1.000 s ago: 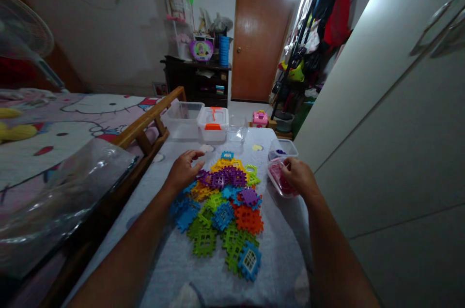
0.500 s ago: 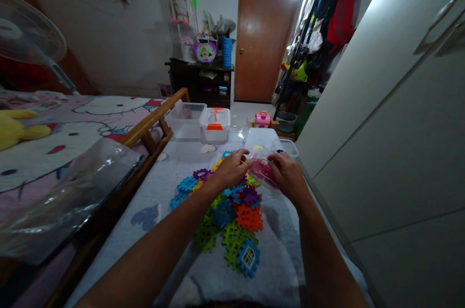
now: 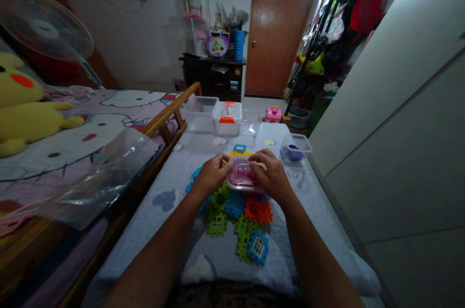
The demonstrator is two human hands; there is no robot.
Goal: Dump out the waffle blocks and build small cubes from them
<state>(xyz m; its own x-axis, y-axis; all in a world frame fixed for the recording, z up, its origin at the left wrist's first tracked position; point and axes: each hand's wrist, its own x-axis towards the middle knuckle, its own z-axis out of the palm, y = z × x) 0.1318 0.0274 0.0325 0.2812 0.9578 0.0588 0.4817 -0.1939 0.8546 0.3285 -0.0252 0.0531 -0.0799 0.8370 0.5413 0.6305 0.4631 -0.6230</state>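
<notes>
A small clear plastic container with pink contents is between my two hands, over the heap of building pieces. My left hand grips its left side, fingers bent at the rim. On the right side and top, my right hand has its fingers curled over the edge. Below lie interlocking plastic pieces: a blue one, an orange one, green ones and a blue window piece. The container hides part of the heap.
Along the far end stand a clear bin, a white box with orange latches and another clear container. A clear tub with purple pieces is at right. A wooden rail borders the left; a white cabinet the right.
Both hands have brought the pink-filled container left and over the heap, tilting it more level. My right hand has left the area by the clear tub, now fully visible. The view has shifted left.
</notes>
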